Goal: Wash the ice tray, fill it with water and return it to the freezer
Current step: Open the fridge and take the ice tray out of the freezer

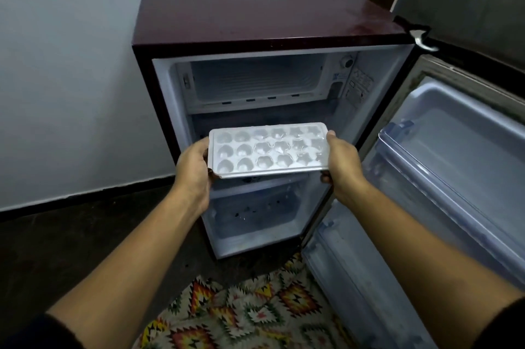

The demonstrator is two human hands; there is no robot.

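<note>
A white ice tray (267,150) with several shaped moulds is held level in front of the open fridge, below the freezer box. My left hand (194,169) grips its left short end and my right hand (342,167) grips its right short end. The freezer compartment (255,79) sits at the top of the fridge interior, its front open and its inside bare. I cannot tell whether the moulds hold water.
The small maroon fridge (255,13) stands against a pale wall. Its door (454,150) is swung open to the right, with shelf bins on it. A clear drawer (255,215) sits low inside. A patterned rug (250,311) lies on the dark floor.
</note>
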